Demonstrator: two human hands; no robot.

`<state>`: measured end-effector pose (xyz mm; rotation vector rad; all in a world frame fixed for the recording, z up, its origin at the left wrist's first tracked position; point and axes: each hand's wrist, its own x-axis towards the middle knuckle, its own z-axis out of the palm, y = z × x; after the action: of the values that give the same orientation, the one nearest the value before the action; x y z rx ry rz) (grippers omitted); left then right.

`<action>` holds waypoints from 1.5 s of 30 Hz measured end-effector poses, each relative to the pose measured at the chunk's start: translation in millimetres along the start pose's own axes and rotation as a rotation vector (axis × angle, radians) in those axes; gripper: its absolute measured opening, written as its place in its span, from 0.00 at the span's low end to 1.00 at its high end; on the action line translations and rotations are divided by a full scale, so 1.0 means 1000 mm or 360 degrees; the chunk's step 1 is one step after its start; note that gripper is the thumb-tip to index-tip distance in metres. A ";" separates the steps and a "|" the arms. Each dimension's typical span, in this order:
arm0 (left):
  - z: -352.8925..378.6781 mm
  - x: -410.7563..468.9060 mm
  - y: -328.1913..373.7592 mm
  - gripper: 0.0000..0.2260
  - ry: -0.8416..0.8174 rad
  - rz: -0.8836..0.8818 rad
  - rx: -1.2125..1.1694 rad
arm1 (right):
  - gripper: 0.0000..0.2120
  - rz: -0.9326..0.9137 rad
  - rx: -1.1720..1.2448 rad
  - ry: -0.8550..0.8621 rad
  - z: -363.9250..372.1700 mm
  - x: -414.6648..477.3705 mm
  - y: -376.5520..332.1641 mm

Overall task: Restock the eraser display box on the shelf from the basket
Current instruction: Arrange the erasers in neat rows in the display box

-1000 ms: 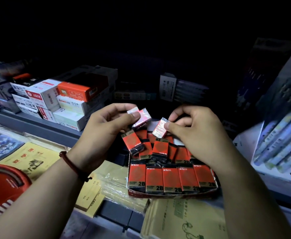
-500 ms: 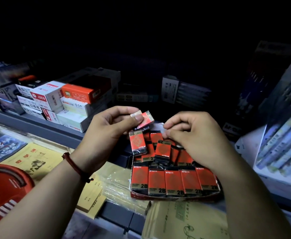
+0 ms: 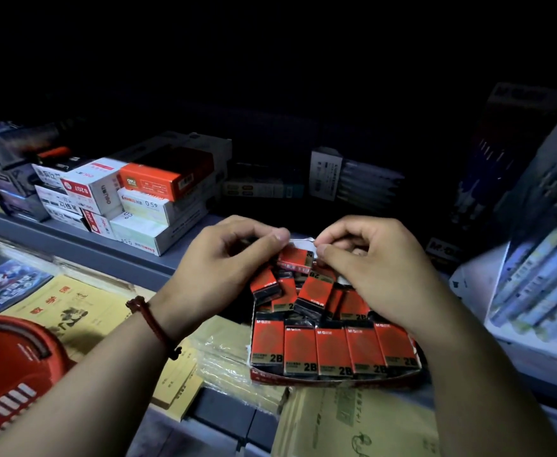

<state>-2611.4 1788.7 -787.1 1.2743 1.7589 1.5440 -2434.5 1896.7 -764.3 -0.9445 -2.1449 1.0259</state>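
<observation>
Dim shelf (image 3: pixel 72 245) holds display box (image 3: pixel 303 381); left hand (image 3: pixel 217 268) and right hand (image 3: pixel 379 268) fingers (image 3: pixel 328 250) pinch one eraser (image 3: pixel 295 258).

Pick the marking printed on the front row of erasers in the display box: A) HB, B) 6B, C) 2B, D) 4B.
C: each of the erasers standing along the front of the display box shows "2B" near its lower edge.

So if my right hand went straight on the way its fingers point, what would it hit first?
Your right hand points left, at the red eraser it pinches; just beyond is the left hand, though depth is unclear.
</observation>
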 end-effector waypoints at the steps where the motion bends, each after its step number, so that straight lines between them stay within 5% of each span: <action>1: 0.001 0.001 -0.001 0.13 0.0012 0.0001 0.0043 | 0.06 -0.0010 -0.0005 0.0001 -0.001 -0.001 0.000; 13: 0.016 -0.003 -0.004 0.08 0.0220 0.0047 0.0075 | 0.04 -0.0132 -0.0154 -0.0122 -0.003 -0.010 -0.012; 26: 0.009 0.002 0.011 0.09 -0.0016 0.0044 -0.0328 | 0.07 0.0072 0.0479 0.0135 -0.012 -0.008 -0.013; 32: 0.012 0.010 0.016 0.07 0.0004 0.0071 -0.0312 | 0.03 0.0021 0.0285 0.0065 -0.017 -0.008 -0.010; 35: 0.012 0.013 0.017 0.07 -0.0120 0.0101 -0.0204 | 0.15 0.0007 0.0127 -0.0089 -0.020 -0.010 -0.007; 40: 0.008 0.018 0.010 0.07 -0.0042 0.0195 0.0114 | 0.09 -0.0027 0.0051 0.0042 -0.024 -0.010 0.000; 45: -0.010 0.016 0.008 0.04 -0.0047 0.0032 0.0043 | 0.04 0.0044 -0.0154 0.0173 -0.028 -0.005 0.010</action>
<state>-2624.3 1796.7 -773.1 1.3248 1.7592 1.5095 -2407.1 1909.1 -758.4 -1.0537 -2.1122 0.8703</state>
